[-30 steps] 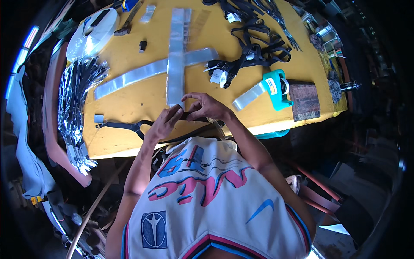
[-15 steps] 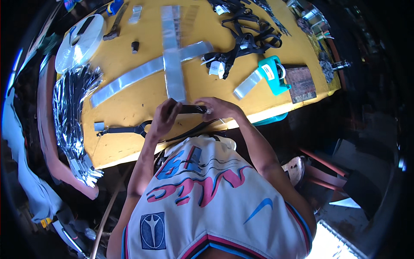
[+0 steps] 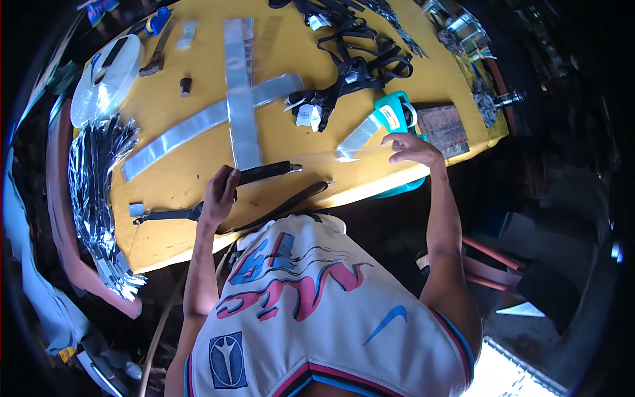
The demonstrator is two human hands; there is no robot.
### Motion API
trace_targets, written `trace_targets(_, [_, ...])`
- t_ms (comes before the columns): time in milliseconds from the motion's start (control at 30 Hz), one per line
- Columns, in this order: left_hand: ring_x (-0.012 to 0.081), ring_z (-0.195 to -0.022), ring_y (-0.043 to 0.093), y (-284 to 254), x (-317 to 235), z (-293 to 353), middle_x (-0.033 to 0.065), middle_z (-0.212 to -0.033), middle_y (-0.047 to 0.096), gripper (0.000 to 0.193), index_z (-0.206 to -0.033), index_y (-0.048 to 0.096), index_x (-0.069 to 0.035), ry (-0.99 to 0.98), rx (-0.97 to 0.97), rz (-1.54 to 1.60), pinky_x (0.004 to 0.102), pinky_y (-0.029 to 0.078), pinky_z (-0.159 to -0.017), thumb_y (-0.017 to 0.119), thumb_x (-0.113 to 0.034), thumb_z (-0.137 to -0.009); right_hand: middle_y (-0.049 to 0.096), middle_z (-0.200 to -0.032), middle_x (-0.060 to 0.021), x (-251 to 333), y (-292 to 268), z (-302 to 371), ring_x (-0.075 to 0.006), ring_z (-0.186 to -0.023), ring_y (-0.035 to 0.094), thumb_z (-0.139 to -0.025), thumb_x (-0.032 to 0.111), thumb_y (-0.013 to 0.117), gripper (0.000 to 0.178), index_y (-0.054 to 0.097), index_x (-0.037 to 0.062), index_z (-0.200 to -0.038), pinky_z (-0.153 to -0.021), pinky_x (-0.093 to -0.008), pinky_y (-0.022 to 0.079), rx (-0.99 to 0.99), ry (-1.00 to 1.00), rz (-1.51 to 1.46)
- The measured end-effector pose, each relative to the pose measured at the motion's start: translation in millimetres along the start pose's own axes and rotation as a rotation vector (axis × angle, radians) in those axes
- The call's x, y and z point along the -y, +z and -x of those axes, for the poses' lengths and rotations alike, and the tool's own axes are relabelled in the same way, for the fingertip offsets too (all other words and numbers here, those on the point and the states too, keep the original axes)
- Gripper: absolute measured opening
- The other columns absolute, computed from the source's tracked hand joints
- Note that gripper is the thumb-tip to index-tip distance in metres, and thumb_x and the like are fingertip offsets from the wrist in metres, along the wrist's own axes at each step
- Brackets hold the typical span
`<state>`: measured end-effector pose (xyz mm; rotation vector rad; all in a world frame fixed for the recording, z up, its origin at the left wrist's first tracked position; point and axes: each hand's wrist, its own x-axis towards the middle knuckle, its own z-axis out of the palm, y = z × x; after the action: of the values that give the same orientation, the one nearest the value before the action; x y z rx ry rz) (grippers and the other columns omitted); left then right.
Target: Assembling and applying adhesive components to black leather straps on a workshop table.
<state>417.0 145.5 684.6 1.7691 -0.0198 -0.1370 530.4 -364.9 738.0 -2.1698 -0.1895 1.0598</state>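
My left hand (image 3: 221,195) is closed round a black strap (image 3: 264,173) with a metal clip at its right end. More of the strap, with a looped length (image 3: 291,204), hangs along the table's near edge. Out to the right, my right hand (image 3: 417,150) has its fingers bent beside a teal tape dispenser (image 3: 395,112). A thin, clear strip (image 3: 350,153), hard to see, runs between the strap and those fingers, which seem to pinch its end. Clear flat sleeves (image 3: 245,132) lie crossed beyond my left hand.
Tangled black straps with white tags (image 3: 354,69) lie at the far middle. A white reel (image 3: 109,79), a hammer (image 3: 155,56) and a bundle of plastic-wrapped black straps (image 3: 99,178) are at left. Right of the dispenser lies a dark board (image 3: 444,129). The yellow table's (image 3: 155,245) edge runs close to my body.
My right hand has moved away from the strap, rightward to beside the tape dispenser, with the clear strip stretching behind it. My left hand still holds the strap, now slightly lower and further left.
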Motion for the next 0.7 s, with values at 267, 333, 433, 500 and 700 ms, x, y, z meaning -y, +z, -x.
trace_targets(267, [0.0107, -0.061, 0.042, 9.6, -6.1, 5.4, 0.0028, -0.069, 0.043, 0.03, -0.086, 0.049, -0.001, -0.093, -0.048, -0.076, 0.029, 0.039, -0.057, 0.048, -0.024, -0.106, 0.049, -0.141, -0.0158, 5.3, -13.8, -16.6, -0.0337, -0.129, 0.049, -0.059, 0.022, 0.087, 0.095, 0.046, 0.0137, -0.144, -0.11, -0.0378, 0.038, -0.252, -0.101, 0.625])
trace_targets(333, [0.0115, -0.062, 0.042, 13.4, -12.4, 2.1, 0.0028, -0.069, 0.043, 0.029, -0.087, 0.05, -0.002, -0.006, -0.057, -0.175, 0.0292, 0.039, -0.058, 0.048, -0.023, -0.106, 0.048, -0.145, -0.0147, 14.3, 3.1, -43.7, -0.0305, -0.133, 0.046, -0.065, 0.022, 0.085, 0.091, 0.044, 0.0094, -0.145, -0.112, -0.0374, 0.036, -0.199, -0.277, 0.365])
trace_targets(433, [0.0123, -0.063, 0.04, 14.6, -8.6, 1.7, 0.0025, -0.071, 0.044, 0.027, -0.088, 0.051, -0.001, -0.068, -0.076, -0.211, 0.03, 0.039, -0.06, 0.05, -0.022, -0.105, 0.05, -0.145, -0.0137, 45.3, 67.1, -99.7, -0.026, -0.136, 0.046, -0.074, 0.022, 0.085, 0.084, 0.044, 0.0049, -0.145, -0.114, -0.0364, 0.035, -0.138, -0.603, -0.091])
trace_targets(500, [0.0123, -0.065, 0.039, 16.8, -13.2, 1.5, 0.0022, -0.071, 0.044, 0.027, -0.088, 0.051, -0.001, -0.103, -0.096, -0.213, 0.0297, 0.038, -0.061, 0.051, -0.022, -0.105, 0.049, -0.144, -0.0179, 75.8, 120.5, -124.0, -0.0327, -0.133, 0.047, -0.065, 0.033, 0.089, 0.1, 0.04, 0.0075, -0.148, -0.113, -0.0401, 0.036, -0.283, -0.71, 0.216])
trace_targets(700, [0.011, -0.072, 0.035, -4.1, -11.6, 3.2, 0.0014, -0.075, 0.039, 0.03, -0.085, 0.048, -0.002, -0.052, -0.165, -0.206, 0.0264, 0.033, -0.066, 0.053, -0.025, -0.104, 0.067, -0.104, -0.0189, 73.9, 161.8, -128.3, -0.0337, -0.094, 0.066, -0.079, 0.01, 0.062, 0.056, 0.052, 0.0054, -0.134, -0.083, -0.0426, 0.052, -0.182, -0.458, 0.017])
